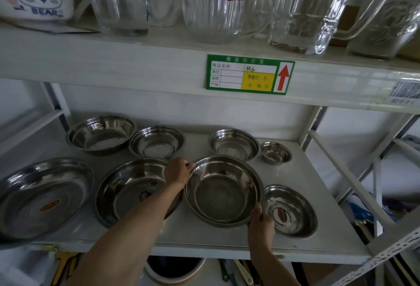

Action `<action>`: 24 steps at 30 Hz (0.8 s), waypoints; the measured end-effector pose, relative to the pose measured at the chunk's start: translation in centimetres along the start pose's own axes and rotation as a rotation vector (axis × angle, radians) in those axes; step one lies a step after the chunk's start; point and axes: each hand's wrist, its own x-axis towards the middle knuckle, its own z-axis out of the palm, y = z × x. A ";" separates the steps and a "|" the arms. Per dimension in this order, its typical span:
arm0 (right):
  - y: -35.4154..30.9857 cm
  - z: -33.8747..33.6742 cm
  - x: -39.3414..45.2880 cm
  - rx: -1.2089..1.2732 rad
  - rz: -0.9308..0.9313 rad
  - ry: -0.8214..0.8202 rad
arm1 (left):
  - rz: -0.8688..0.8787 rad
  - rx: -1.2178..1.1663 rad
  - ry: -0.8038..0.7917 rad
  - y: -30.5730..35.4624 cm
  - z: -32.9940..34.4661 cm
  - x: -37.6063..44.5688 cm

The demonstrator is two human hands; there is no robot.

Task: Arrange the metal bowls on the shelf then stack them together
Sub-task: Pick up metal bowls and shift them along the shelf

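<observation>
- Left hand (178, 172) & right hand (261, 221) both pinch rim of a wide steel bowl (223, 191), one at its far-left edge, one at near-right.
- Bowl sits on white shelf (204, 238), btwn the hands.
- Other steel bowls: one under left forearm (129, 190), one just right of right hand (292, 210), four behind.

Glossy steel bowls (223, 191) — matt white shelf (181, 238) — clear glass jugs (218, 3)
</observation>
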 end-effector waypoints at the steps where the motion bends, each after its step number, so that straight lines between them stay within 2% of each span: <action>1: -0.2 -0.1 0.0 -0.012 -0.028 0.011 | 0.002 -0.024 0.002 0.2 -0.3 -0.1; 9: -3.9 -0.4 0.1 0.013 -0.215 0.044 | 0.044 -0.237 0.049 0.9 -3.8 0.1; 16: -8.6 1.2 -1.4 0.062 -0.443 -0.053 | -0.030 -0.439 0.145 -1.8 -8.7 0.3; 24: -11.7 6.0 -3.6 0.034 -0.434 -0.214 | -0.057 -0.509 0.284 -7.6 -14.7 -1.4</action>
